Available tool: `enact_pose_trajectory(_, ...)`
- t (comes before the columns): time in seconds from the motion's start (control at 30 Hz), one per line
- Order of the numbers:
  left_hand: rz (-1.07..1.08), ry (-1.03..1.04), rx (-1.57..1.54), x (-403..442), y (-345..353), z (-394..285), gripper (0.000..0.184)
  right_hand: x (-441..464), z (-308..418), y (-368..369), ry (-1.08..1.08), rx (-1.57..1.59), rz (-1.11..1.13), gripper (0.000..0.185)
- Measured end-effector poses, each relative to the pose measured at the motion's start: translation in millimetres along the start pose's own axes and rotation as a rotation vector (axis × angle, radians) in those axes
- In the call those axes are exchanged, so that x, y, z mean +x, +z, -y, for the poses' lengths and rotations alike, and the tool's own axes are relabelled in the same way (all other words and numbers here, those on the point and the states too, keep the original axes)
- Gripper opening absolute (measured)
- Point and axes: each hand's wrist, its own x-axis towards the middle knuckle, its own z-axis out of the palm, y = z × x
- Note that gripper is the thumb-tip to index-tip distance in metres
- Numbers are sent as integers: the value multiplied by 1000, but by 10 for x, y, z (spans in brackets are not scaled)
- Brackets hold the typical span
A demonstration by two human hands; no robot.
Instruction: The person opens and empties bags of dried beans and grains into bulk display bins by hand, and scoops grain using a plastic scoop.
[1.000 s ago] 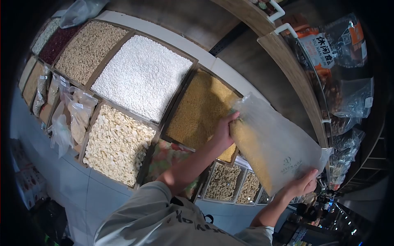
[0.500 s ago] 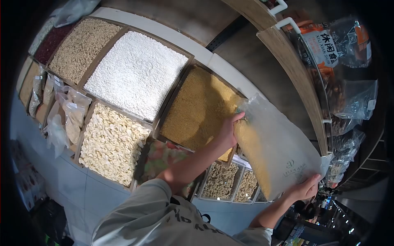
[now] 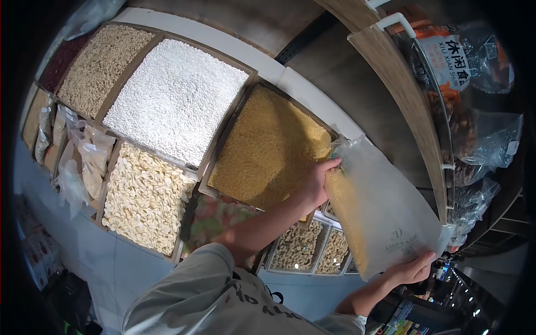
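A large translucent plastic bag [image 3: 385, 195] with printed lettering is stretched between my two hands. Yellow grain [image 3: 349, 220] lies along its left side, inside the plastic. My left hand [image 3: 319, 181] is closed on the bag's upper left edge, thumb pointing right, over the front corner of a bin of yellow grain [image 3: 262, 145]. At the lower right, my right hand [image 3: 413, 270] is closed on the bag's corner, partly behind the plastic.
White granules [image 3: 178, 100], beige grain [image 3: 103, 67] and pale flat slices [image 3: 146, 198] fill neighbouring wooden bins. Clear boxes of nuts [image 3: 296, 245] stand below the bag. A curved wooden shelf edge [image 3: 402, 100] with packaged snacks [image 3: 452, 61] runs along the right.
The bag and both my hands have shifted slightly in view, the left one a little right and down. Surrounding bins have slid slightly left as the view moved. Both grips stay on the bag.
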Motion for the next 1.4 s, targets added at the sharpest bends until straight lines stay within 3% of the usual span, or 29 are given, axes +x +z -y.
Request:
enact_pose_trajectory(0.23, 66, -20, 64, 57, 5, 80, 37, 24, -122, -173, 53, -80, -24, 47)
enact_pose_trajectory(0.33, 51, -27, 96, 29, 31, 129, 37, 37, -130, -224, 118, -65, 91, 46)
enact_pose_trajectory(0.4, -6, -52, 72, 44, 35, 110, 37, 14, 12, 74, 33, 11, -163, 46)
enact_pose_trajectory(0.57, 13, -31, 72, 117, -71, 125, 37, 42, -108, -34, 133, -80, -156, 46)
enact_pose_trajectory(0.87, -68, 28, 27, 138, -47, 0, 33, 123, -195, 46, -24, -54, 32, 46)
enact_pose_trajectory(0.9, -72, 44, 7, 128, -19, -39, 33, 92, -76, 274, -50, -24, -122, 49)
enact_pose_trajectory(1.0, -78, -13, -2, 221, -118, -149, 34, 121, -58, 240, 75, -74, -47, 49)
enact_pose_trajectory(1.1, -93, 44, 29, 226, -53, -242, 25, 105, 105, 470, -45, 12, -91, 49)
enact_pose_trajectory(1.2, -75, 74, -18, 224, -18, -344, 23, 140, -24, 408, 27, -29, -58, 49)
enact_pose_trajectory(1.33, -58, 75, -75, 162, -19, -438, 22, 136, 44, 441, -8, 12, -14, 49)
enact_pose_trajectory(1.4, -77, 91, -48, 79, 33, -499, 27, 108, 167, 571, -55, 66, -97, 49)
